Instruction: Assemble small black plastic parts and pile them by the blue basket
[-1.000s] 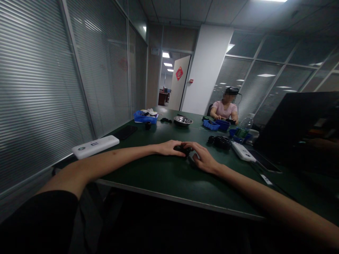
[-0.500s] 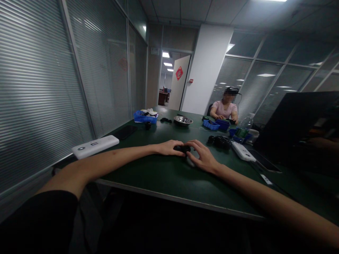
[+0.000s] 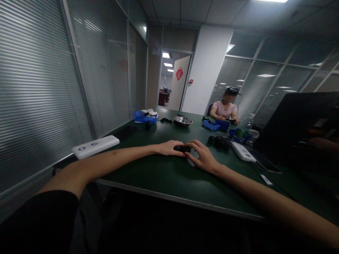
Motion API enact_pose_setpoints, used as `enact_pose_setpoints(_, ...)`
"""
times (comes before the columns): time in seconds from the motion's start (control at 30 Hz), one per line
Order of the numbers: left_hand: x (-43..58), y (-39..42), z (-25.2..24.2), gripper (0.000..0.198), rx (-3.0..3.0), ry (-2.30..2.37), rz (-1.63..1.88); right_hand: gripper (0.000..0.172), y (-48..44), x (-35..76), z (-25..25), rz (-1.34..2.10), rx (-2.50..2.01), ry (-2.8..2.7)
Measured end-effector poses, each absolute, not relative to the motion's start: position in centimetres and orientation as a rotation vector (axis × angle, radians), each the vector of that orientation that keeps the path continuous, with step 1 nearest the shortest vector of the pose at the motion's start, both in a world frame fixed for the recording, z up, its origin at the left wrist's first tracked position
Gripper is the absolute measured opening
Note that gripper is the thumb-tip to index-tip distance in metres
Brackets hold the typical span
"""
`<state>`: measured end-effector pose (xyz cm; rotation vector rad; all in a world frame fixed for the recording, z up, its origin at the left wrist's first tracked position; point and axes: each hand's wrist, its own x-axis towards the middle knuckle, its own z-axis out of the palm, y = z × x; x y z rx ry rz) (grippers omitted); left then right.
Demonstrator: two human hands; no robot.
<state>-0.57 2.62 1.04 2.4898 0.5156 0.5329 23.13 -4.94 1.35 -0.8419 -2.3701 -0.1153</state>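
Hands meet on green table: left hand and right hand fingers pinch small black part, long axis left-right.

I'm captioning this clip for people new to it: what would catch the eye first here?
Two bare forearms reach across the dark green table, the left hand and right hand meeting on a small black object at its middle. A white rectangular device glows by the left edge. At the far end a person in a pink top sits beside blue trays.
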Motion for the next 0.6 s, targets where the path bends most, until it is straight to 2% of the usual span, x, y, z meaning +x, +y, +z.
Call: enact_pose_setpoints(0.6,-0.59,2.56,1.08,0.052,2.492,0.517,0.528,0.037,-5.10,22.99,1.77,-0.038,-0.738,-2.406)
